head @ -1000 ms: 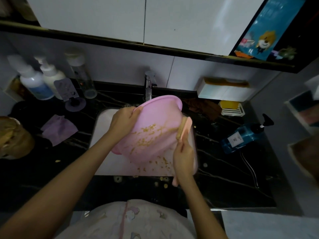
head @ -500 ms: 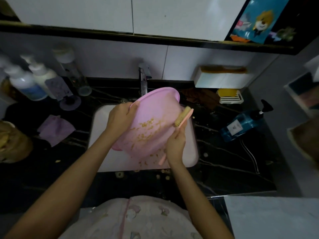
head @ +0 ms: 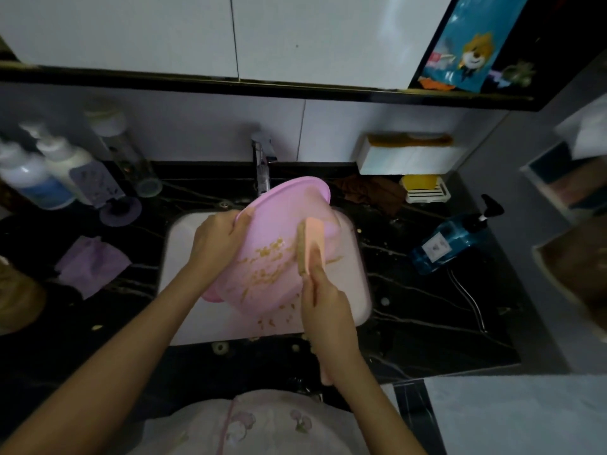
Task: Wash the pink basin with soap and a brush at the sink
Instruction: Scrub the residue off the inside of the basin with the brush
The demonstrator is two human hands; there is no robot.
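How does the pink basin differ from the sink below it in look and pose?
The pink basin is round; the sink is white and squarish with rounded corners. The basin stands tilted, its rim gripped by the left hand, a brush in the right hand against it; the sink lies flat in the dark counter. Both carry yellowish crumbs.

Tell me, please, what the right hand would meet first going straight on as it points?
Probably the tilted pink basin: the right hand, gripping the brush, points forward along its soiled wall toward the rim, though depth is unclear.
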